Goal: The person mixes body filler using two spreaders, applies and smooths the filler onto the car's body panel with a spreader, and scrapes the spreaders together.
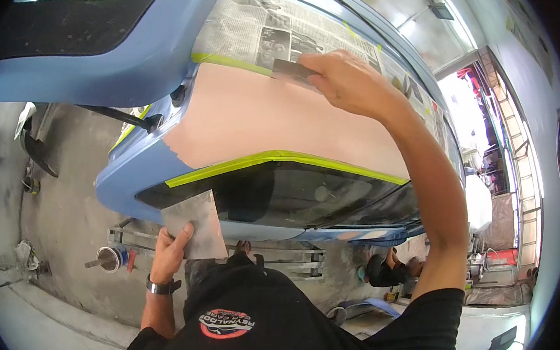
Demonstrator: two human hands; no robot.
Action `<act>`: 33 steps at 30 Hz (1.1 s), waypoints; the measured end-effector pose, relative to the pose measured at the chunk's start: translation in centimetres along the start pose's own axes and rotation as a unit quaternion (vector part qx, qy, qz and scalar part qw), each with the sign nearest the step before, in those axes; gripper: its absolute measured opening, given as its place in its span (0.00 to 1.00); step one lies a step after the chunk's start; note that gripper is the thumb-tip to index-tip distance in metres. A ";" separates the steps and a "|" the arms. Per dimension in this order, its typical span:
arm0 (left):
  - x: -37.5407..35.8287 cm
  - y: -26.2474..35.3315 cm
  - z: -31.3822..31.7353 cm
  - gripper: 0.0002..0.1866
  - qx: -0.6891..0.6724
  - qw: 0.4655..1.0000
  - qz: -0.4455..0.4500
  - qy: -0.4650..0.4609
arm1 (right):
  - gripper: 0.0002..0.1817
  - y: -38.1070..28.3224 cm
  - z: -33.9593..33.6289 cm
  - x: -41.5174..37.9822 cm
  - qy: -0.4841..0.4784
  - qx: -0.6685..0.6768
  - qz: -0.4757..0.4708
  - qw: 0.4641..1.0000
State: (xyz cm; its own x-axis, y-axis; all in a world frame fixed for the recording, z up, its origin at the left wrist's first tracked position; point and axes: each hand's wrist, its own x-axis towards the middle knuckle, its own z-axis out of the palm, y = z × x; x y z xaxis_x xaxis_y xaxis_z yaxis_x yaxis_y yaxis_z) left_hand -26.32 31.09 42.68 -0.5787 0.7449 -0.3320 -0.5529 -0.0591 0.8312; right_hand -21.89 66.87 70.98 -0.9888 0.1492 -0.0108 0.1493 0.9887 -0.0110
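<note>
My right hand [352, 84] pinches a dark, flat putty spreader [292, 68]. Its blade lies over the upper edge of a broad pale-pink filler patch [255, 114] on the blue car body [140, 156], close to a strip of yellow-green masking tape [228, 62]. Lower left, my left hand [174, 248] grips a thin grey metal plate [198, 224] with its thumb on top; some pinkish paste shows along the plate's right edge. A second tape strip [272, 156] borders the patch above the dark side window [262, 193].
Newspaper [268, 21] masks the roof beyond the patch. The raised tailgate [74, 73] hangs at upper left, with a black strut [117, 117] below it. A metal stand [287, 261] and a bucket [109, 259] are on the floor. Another person [389, 270] crouches by the car.
</note>
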 end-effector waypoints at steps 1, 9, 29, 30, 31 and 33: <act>-0.1 0.2 0.2 0.14 0.003 1.000 -0.002 0.003 | 0.10 -0.3 -0.1 0.1 0.003 0.003 0.008 1.000; -0.2 -0.3 -0.2 0.14 0.000 1.000 -0.004 0.000 | 0.07 0.0 0.8 0.1 0.029 -0.009 -0.025 0.999; 0.5 -0.2 1.2 0.15 0.001 1.000 -0.008 -0.027 | 0.10 0.7 1.5 -1.0 0.056 -0.032 -0.007 0.998; 0.6 -0.3 1.2 0.15 0.000 1.000 -0.012 -0.028 | 0.09 1.0 1.6 -1.1 0.063 -0.022 -0.013 0.998; 0.6 -0.3 1.2 0.15 -0.002 0.999 -0.016 -0.029 | 0.09 1.2 1.8 -1.0 0.069 -0.012 -0.019 0.997; 0.6 -0.3 1.3 0.15 -0.009 0.999 -0.020 -0.032 | 0.08 1.6 1.9 -1.1 0.072 -0.006 -0.027 0.997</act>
State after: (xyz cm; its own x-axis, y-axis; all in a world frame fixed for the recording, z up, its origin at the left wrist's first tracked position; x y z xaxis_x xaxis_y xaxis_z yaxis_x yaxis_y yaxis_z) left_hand -25.74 32.42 42.80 -0.5175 0.7872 -0.3354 -0.5859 -0.0403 0.8094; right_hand -20.51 68.21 69.12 -0.9866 0.0948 0.1330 0.0962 0.9953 0.0046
